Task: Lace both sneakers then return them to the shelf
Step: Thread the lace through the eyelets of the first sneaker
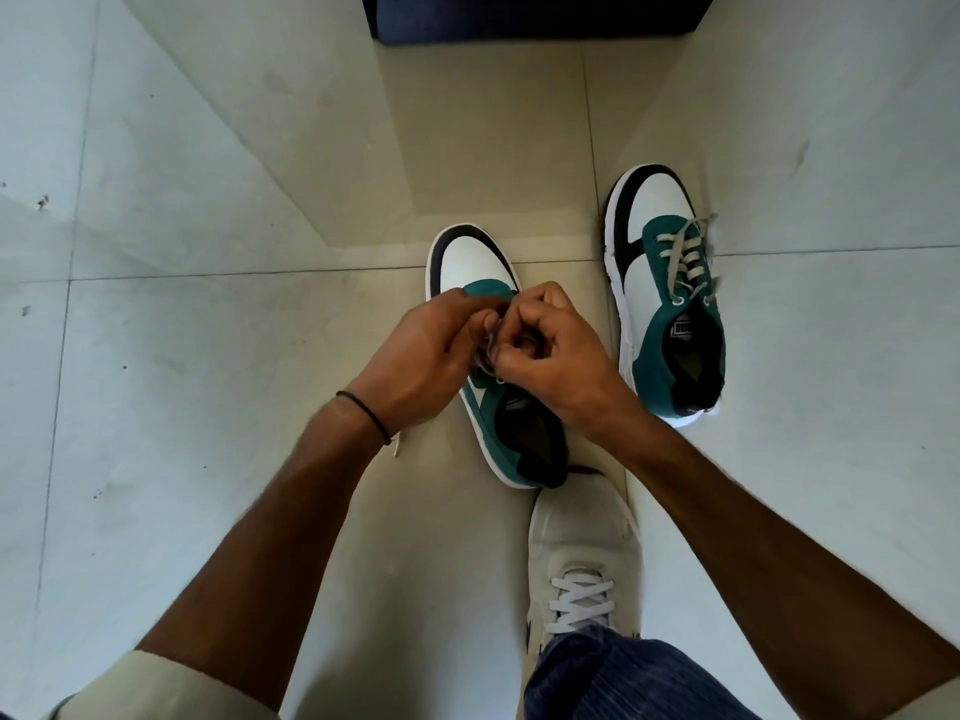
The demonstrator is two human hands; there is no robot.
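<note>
Near sneaker point(475, 262), floor: left hand point(415, 356) and right hand point(550, 356) pinching its lace point(488, 350). Second sneaker point(670, 298): to its right, laced.

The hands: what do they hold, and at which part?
Both hands, left hand and right hand, pinch the grey lace over the near sneaker, apparently close to its eyelets.

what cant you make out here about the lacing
Head view only:
- Eyelets and lace on the near sneaker: covered by the left hand and right hand.
- How the lace is gripped: hidden between the fingers.
- Dark furniture: cut off by the top edge.
- Far sneaker tongue label: too small.
</note>
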